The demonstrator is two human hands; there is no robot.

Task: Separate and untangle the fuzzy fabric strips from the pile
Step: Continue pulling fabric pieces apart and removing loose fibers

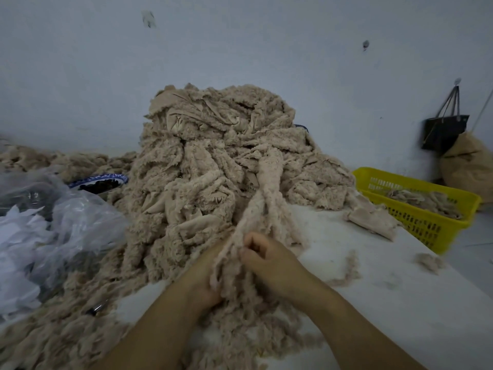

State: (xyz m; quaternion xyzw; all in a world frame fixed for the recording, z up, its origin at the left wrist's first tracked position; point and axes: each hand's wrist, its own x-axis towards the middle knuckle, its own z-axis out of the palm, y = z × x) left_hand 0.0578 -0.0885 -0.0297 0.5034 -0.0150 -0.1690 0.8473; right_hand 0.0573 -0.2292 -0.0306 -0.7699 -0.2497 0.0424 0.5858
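Observation:
A tall pile of beige fuzzy fabric strips (213, 161) rises in the middle of the white table (400, 303). One long strip (266, 188) runs from the pile down toward me. My right hand (269, 260) grips this strip with curled fingers near its lower part. My left hand (205, 279) holds the same bunch from the left, its fingers partly buried in the fuzz. Loose strips trail below both hands toward the front edge.
A yellow plastic basket (426, 222) with several strips stands at the right. Clear plastic bags (53, 231) lie at the left, with a blue-rimmed bowl (98, 182) behind them. Scissors (97, 308) lie near the left forearm. A dark bag (442, 132) hangs on the wall.

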